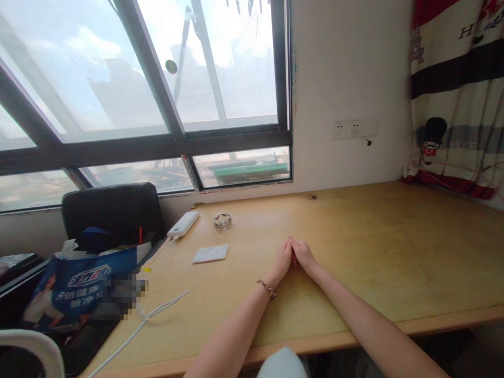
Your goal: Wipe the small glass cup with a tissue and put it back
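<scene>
Both hands (292, 257) clasped on desk (394, 252).

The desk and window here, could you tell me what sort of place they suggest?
Probably a home study or bedroom: a long wooden desk under a large window, a patterned curtain, and a power bank.

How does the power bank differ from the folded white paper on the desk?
The power bank is thick, long and rounded, with a cable plugged into its near end; the paper is thin, flat and squarish. The power bank lies at the desk's left edge, farther from the hands; the paper lies nearer. Both are white.
</scene>
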`<move>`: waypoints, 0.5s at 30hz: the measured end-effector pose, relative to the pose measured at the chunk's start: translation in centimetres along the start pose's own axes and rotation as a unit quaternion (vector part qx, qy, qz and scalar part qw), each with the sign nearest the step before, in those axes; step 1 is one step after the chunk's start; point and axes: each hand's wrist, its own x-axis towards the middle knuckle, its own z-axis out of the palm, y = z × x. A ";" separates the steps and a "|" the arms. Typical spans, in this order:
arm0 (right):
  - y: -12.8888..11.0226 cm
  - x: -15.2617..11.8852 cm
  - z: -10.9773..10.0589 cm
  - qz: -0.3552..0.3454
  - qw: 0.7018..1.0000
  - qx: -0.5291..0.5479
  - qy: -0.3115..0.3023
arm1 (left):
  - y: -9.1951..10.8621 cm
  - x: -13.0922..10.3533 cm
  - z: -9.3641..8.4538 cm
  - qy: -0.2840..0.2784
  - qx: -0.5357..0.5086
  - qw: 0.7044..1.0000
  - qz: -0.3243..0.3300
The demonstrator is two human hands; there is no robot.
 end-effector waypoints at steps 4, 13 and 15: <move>0.0 0.0 0.0 -0.004 1.000 -0.002 0.002 | -0.2 0.1 0.0 0.002 -0.001 1.000 -0.001; -0.1 0.0 -0.1 -0.011 1.000 -0.007 -0.001 | -0.3 0.1 0.0 -0.005 -0.006 1.000 0.008; 0.0 0.0 -0.1 -0.012 1.000 -0.005 -0.001 | -0.2 0.0 0.0 -0.009 -0.007 1.000 0.007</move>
